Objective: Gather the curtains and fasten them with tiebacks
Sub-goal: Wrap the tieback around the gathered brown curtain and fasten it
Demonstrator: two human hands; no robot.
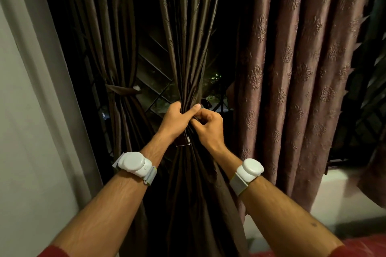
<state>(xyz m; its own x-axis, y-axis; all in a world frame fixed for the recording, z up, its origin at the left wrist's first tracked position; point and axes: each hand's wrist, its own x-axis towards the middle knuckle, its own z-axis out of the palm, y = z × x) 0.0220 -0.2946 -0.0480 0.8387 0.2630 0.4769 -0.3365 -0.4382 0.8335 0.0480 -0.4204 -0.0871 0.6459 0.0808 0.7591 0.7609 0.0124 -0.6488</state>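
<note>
By a dark window, the left hand grips the gathered curtain; the right hand's fingers pinch probably the tieback; wall close left.

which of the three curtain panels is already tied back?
The far-left dark curtain, cinched by a fastened tieback. The middle curtain is only bunched in the left hand and right hand; the patterned mauve curtain hangs loose.
</note>
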